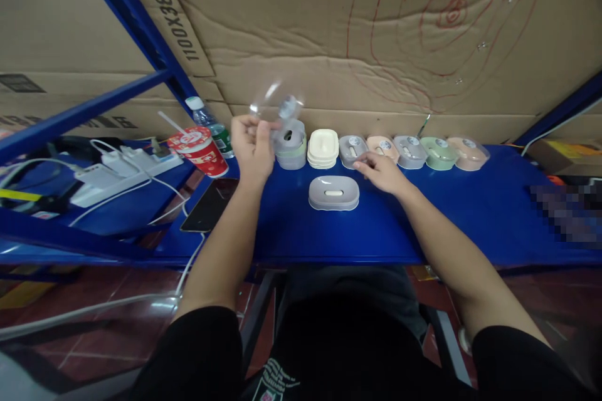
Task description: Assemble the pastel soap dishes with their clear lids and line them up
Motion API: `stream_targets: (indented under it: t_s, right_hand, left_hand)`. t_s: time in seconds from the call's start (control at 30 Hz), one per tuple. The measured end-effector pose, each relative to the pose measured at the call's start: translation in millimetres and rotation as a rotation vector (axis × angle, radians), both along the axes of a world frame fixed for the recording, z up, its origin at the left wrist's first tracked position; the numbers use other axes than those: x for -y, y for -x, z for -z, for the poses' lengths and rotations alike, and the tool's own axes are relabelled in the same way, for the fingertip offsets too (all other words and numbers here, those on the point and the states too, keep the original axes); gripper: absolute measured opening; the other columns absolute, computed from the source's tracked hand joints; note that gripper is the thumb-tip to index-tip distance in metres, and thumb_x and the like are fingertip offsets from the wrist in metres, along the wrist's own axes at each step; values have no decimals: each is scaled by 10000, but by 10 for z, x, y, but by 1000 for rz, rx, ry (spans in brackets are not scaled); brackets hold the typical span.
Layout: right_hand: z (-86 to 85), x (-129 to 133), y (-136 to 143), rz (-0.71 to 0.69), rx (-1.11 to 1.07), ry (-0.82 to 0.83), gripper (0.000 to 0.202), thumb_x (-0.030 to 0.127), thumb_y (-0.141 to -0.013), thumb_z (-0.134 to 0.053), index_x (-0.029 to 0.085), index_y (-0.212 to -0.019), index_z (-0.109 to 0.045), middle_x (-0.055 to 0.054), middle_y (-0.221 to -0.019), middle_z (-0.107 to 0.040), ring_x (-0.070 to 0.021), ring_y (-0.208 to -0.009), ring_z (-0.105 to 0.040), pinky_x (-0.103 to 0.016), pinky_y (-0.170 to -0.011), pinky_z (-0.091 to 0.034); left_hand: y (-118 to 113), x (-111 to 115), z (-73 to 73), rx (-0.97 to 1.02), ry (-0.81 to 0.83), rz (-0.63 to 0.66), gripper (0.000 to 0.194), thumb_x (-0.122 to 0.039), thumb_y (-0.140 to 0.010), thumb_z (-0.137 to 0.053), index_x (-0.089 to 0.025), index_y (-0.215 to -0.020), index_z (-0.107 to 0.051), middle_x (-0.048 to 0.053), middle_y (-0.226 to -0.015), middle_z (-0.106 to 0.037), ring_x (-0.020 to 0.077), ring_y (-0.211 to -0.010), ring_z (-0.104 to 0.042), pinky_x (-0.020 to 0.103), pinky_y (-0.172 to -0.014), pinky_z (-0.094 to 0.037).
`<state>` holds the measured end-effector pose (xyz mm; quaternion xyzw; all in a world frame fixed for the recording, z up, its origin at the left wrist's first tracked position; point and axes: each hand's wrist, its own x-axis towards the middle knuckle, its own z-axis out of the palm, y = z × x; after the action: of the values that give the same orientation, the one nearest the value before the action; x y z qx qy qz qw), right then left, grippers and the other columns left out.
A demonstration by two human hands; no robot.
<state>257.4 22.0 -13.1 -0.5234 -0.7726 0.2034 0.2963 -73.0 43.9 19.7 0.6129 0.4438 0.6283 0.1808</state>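
My left hand [254, 145] is raised above the table's left part, its fingers closed on a clear plastic cover [277, 99] with a round sticker. My right hand [380, 171] reaches in from the right, thumb and fingers apart with nothing between them, close in front of a grey box [352, 149] in the back row. Between the hands and nearer to me lies a grey oval box [333, 193] with a cream handle on top. Behind it stand a stack of cream trays [323, 148] and a stack of grey and green containers [291, 145].
Several lidded boxes, one of them green [441, 153], line the back right of the blue table [376, 235]. At left are a red cup [202, 153], a bottle [214, 128], a phone [209, 205] and a power strip [126, 172]. Cardboard [291, 31] stands behind.
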Motion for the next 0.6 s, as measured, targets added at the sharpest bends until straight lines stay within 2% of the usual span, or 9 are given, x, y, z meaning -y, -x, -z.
stream_targets:
  t_s: [0.07, 0.1, 0.17, 0.23, 0.27, 0.33, 0.4, 0.5, 0.6]
  right_hand:
    - [-21, 9, 17, 1, -212, -52, 747, 816, -939, -518, 189, -1320, -655, -60, -818, -733, -240, -752, -684, -374, -713, -509]
    - [-31, 16, 28, -13, -291, -61, 783, 839, -926, -511, 195, -1355, -630, -53, -818, -727, -235, -738, -680, -372, -699, -513]
    - [-48, 34, 49, -41, -370, -51, 759, 868, -902, -513, 210, -1248, -668, -40, -790, -712, -217, -705, -662, -356, -668, -506]
    - [-59, 57, 66, -50, -353, -9, 666, 863, -890, -550, 218, -960, -697, -25, -706, -678, -190, -655, -624, -334, -640, -482]
    - [-63, 68, 72, -54, -321, 30, 643, 851, -890, -567, 220, -824, -670, -17, -650, -650, -176, -621, -599, -326, -624, -466]
    - [-68, 87, 81, -71, -242, 133, 642, 822, -902, -587, 224, -671, -620, -5, -561, -595, -156, -558, -553, -319, -598, -437]
    - [-71, 93, 84, -90, -163, 243, 646, 804, -916, -586, 225, -632, -629, -2, -520, -570, -150, -519, -529, -323, -582, -421]
    - [-70, 79, 71, -72, -50, 312, 654, 786, -943, -564, 226, -614, -642, -15, -520, -585, -152, -506, -537, -329, -575, -417]
    - [-61, 55, 38, -72, 137, 363, 673, 782, -956, -549, 216, -607, -652, -30, -535, -614, -151, -501, -560, -331, -584, -427]
  left_hand:
    - [-181, 54, 49, 57, 74, 158, 373, -636, -1045, -514, -280, -1156, -511, 8, -817, -709, 89, -435, -417, 252, -450, -353]
    - [-264, 73, 81, 58, 133, 250, 379, -634, -1032, -540, -276, -1154, -531, -6, -752, -693, 86, -407, -380, 247, -428, -320]
    - [-399, 93, 151, 13, 260, 424, 385, -618, -1022, -555, -254, -1145, -575, -21, -655, -657, 92, -398, -370, 241, -427, -309]
    - [-477, 100, 214, -66, 338, 494, 385, -586, -1042, -513, -226, -1130, -618, -27, -592, -619, 108, -433, -424, 241, -470, -356]
    - [-491, 103, 235, -131, 354, 485, 393, -567, -1057, -480, -213, -1119, -639, -25, -577, -606, 119, -462, -465, 247, -503, -388]
    - [-484, 114, 252, -334, 352, 401, 430, -538, -1075, -421, -196, -1090, -682, 5, -617, -638, 154, -565, -572, 275, -590, -448]
    - [-454, 134, 238, -606, 348, 290, 480, -526, -1080, -381, -192, -1046, -723, 71, -783, -734, 213, -750, -675, 323, -695, -487]
    - [-442, 173, 197, -952, 417, 208, 561, -542, -1074, -336, -195, -982, -768, 137, -1047, -788, 305, -1001, -713, 383, -809, -494]
    - [-488, 206, 174, -1121, 535, 241, 630, -570, -1071, -293, -186, -946, -777, 151, -1011, -794, 328, -1019, -721, 390, -823, -489]
